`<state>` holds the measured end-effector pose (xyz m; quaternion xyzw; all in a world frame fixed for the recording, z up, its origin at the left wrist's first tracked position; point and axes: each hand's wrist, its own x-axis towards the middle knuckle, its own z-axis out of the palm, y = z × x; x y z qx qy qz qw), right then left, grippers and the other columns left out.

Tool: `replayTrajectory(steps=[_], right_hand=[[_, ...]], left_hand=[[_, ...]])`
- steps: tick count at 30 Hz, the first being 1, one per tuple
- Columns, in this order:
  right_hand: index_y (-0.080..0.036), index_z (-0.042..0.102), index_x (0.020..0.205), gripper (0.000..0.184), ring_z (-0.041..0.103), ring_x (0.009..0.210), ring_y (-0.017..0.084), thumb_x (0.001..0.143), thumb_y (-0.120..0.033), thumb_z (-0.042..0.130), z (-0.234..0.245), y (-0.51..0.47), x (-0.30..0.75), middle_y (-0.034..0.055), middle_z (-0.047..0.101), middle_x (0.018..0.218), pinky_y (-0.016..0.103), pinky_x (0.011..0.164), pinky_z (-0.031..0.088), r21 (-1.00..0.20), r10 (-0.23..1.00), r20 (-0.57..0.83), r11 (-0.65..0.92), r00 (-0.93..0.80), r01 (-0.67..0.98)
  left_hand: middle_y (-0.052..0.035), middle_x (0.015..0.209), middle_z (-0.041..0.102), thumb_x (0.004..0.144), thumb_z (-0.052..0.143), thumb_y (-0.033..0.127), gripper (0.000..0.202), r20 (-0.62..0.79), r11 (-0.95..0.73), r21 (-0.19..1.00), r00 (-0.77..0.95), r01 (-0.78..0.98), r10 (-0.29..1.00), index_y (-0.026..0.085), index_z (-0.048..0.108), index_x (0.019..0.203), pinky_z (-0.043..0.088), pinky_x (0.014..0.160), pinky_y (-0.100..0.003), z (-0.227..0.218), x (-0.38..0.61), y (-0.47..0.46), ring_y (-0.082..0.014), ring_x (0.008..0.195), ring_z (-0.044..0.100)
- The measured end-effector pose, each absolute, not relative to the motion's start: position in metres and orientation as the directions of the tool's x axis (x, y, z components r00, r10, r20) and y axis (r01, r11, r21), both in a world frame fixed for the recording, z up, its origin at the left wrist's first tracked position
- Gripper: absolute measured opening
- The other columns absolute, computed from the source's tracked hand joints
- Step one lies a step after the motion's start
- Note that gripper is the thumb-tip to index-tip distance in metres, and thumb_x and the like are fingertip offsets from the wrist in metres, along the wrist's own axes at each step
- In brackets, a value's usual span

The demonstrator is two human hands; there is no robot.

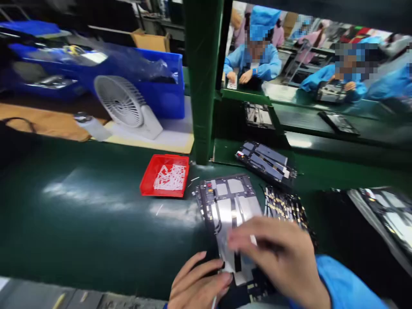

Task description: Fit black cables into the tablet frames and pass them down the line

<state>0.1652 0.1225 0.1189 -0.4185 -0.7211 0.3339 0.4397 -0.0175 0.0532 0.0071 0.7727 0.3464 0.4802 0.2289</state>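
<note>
My hands work over a dark metal tablet back frame [227,201] lying on the green belt, with silver foil strips and black tape on it. My left hand [199,283] rests at its near edge, fingers curled around a thin white stick [213,302]. My right hand [277,253] is blurred above the frame, pinching a small white strip [253,240]. A red tray [165,176] of similar white strips stands to the left. Beside the frame lies a row of small circuit strips [285,208], and a second dark frame [265,165] sits beyond them.
The green belt [80,227] runs across the view, interrupted by a green post [201,73]. Behind it stand a white fan [120,101] and a blue crate [161,81]. Through the gap, co-workers in blue smocks [254,64] handle similar frames. Another frame [389,219] lies at right.
</note>
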Motion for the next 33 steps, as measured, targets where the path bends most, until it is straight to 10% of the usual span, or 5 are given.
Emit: replayTrajectory(steps=[7, 14, 18, 24, 33], right_hand=[[-0.019, 0.073, 0.105, 0.018, 0.063, 0.115, 0.017, 0.092, -0.021, 0.061, 0.093, 0.240, 0.102, 0.0036, 0.070, 0.116, 0.034, 0.104, 0.047, -0.826, 0.866, 0.190, 0.395, -0.462, 0.402], [-0.028, 0.048, 0.141, 0.040, 0.059, 0.109, 0.014, 0.102, -0.026, 0.041, 0.091, 0.141, 0.179, 0.0058, 0.057, 0.116, 0.030, 0.097, 0.050, -0.810, 0.903, 0.027, 0.271, -0.430, 0.519], [-0.025, 0.063, 0.118, 0.029, 0.063, 0.086, 0.011, 0.093, -0.011, 0.057, 0.064, 0.073, 0.194, 0.0025, 0.064, 0.097, 0.020, 0.075, 0.055, -0.854, 0.933, 0.053, 0.228, -0.357, 0.468], [-0.016, 0.064, 0.100, 0.020, 0.061, 0.091, 0.016, 0.087, -0.001, 0.061, 0.032, 0.052, 0.172, 0.0061, 0.065, 0.092, 0.028, 0.082, 0.053, -0.806, 0.948, 0.210, 0.306, -0.238, 0.506], [-0.019, 0.063, 0.101, 0.016, 0.058, 0.093, 0.016, 0.093, -0.009, 0.055, 0.030, 0.051, 0.180, 0.0055, 0.059, 0.091, 0.028, 0.080, 0.052, -0.698, 0.935, 0.082, 0.300, -0.344, 0.650]], left_hand=[[-0.0015, 0.087, 0.079, 0.095, 0.055, 0.030, 0.015, 0.410, -0.416, 0.903, 0.079, 0.110, 0.909, 0.027, 0.049, 0.108, 0.055, 0.098, -0.040, -0.003, -0.008, 0.053, -0.0198, 0.093, 0.074], [-0.0069, 0.101, 0.077, 0.087, 0.066, 0.019, 0.004, 0.318, -0.348, 0.931, 0.221, 0.109, 0.922, 0.022, 0.066, 0.085, 0.050, 0.103, -0.046, 0.009, -0.011, 0.082, -0.0242, 0.109, 0.068], [-0.0067, 0.107, 0.075, 0.080, 0.074, 0.020, 0.004, 0.300, -0.351, 0.923, 0.273, 0.159, 0.914, 0.022, 0.072, 0.081, 0.045, 0.108, -0.047, 0.005, -0.014, 0.110, -0.0253, 0.114, 0.065], [-0.0012, 0.095, 0.078, 0.081, 0.074, 0.021, 0.004, 0.238, -0.296, 0.934, 0.271, 0.199, 0.933, 0.025, 0.073, 0.082, 0.038, 0.111, -0.050, -0.010, -0.013, 0.119, -0.0233, 0.105, 0.070], [0.0013, 0.088, 0.078, 0.081, 0.074, 0.022, 0.005, 0.241, -0.292, 0.936, 0.246, 0.199, 0.939, 0.026, 0.071, 0.081, 0.039, 0.108, -0.043, -0.014, -0.013, 0.120, -0.0193, 0.095, 0.072]])
